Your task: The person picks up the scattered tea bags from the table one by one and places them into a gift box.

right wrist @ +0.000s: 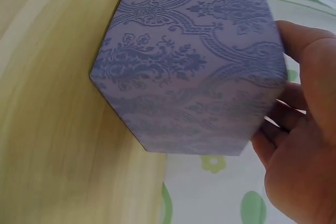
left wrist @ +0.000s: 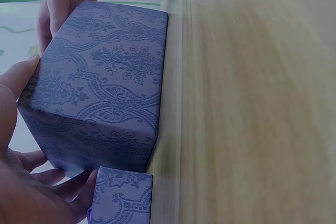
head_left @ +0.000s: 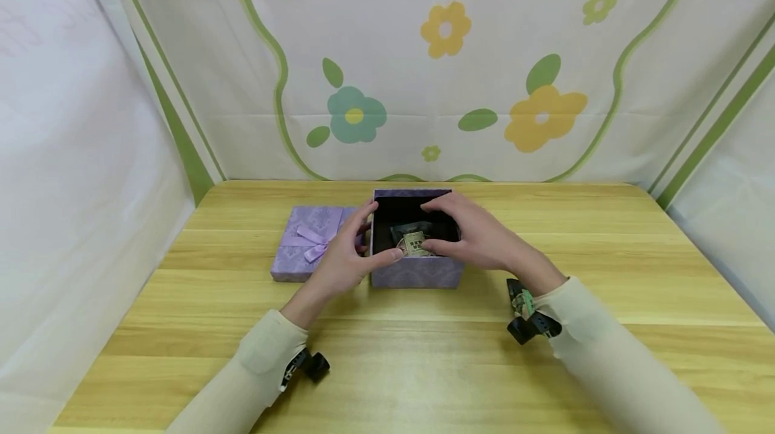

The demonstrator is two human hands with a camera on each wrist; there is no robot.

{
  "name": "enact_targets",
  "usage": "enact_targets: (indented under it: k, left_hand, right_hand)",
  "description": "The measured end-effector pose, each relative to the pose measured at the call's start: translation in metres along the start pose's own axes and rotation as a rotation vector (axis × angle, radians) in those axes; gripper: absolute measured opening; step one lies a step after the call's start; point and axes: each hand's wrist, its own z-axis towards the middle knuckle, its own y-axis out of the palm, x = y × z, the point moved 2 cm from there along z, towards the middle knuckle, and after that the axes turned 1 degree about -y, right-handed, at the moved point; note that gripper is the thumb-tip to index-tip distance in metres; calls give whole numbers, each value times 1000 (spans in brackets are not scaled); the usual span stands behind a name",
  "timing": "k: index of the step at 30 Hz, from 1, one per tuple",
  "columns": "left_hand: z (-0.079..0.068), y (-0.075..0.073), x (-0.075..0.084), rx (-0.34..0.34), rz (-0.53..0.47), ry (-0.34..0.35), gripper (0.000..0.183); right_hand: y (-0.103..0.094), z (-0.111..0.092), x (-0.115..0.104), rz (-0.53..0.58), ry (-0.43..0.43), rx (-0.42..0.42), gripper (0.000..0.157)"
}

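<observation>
A purple patterned gift box (head_left: 418, 274) stands uncovered on the table, its inside dark. In it lies a dark packet with a pale printed label (head_left: 414, 243). My left hand (head_left: 348, 256) holds the box's left side, thumb at the front rim and fingers along the left wall. Over the opening from the right reaches my right hand (head_left: 478, 232), its thumb and forefinger spread apart near the packet. Nothing shows between those fingers. From the right wrist view, the box wall (right wrist: 194, 66) hides the fingertips.
The lilac lid with a ribbon bow (head_left: 299, 239) lies on the table left of the box, partly behind my left hand. Another dark packet with a green label (head_left: 519, 296) lies by my right wrist. A flowered cloth (head_left: 393, 50) hangs behind the wooden table (head_left: 399, 367).
</observation>
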Motion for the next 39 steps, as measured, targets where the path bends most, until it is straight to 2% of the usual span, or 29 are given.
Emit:
enact_targets:
  k: [6,10,14,22,28,39]
  left_hand:
    - [0,0,1,8,3,5,98]
    - [-1,1,1,7,5,4,99]
    - [-1,1,0,6,5,3,99]
    - [-1,1,0,11,5,-2,99]
    - [0,2,1,10,5,-5,99]
    - [0,1,1,8,3,3,97]
  right_hand:
    - [-13,-24,5,35,53,56,65]
    - [-20,-43,15,42,46,117,61]
    - [-23,-62,25,32,37,134,57]
    - [-26,-98,42,-16,93,78,60]
    - [-28,-123,49,-42,143,13,70]
    - [-26,-149,60,-99,163,-62,84]
